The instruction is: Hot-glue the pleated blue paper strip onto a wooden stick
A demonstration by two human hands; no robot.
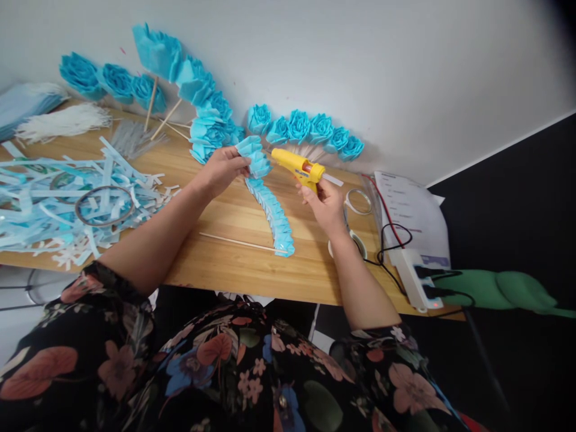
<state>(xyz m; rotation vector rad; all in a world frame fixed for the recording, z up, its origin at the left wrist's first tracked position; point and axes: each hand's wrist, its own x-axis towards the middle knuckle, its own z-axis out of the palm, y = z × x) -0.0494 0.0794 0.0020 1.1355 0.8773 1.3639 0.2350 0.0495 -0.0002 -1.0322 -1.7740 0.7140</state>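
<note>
Sleeve (396,378), glue gun (293,161) in right hand (327,209)

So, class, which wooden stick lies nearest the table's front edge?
The single stick whose right end lies at the near end of the pleated blue strip; the other sticks are farther back, by the blue flowers.

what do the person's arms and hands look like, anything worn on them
The left sleeve and right sleeve are black with salmon and pale flowers, ending around the elbows. Below them the arms are bare. The left hand and right hand show no gloves or watch.
</note>
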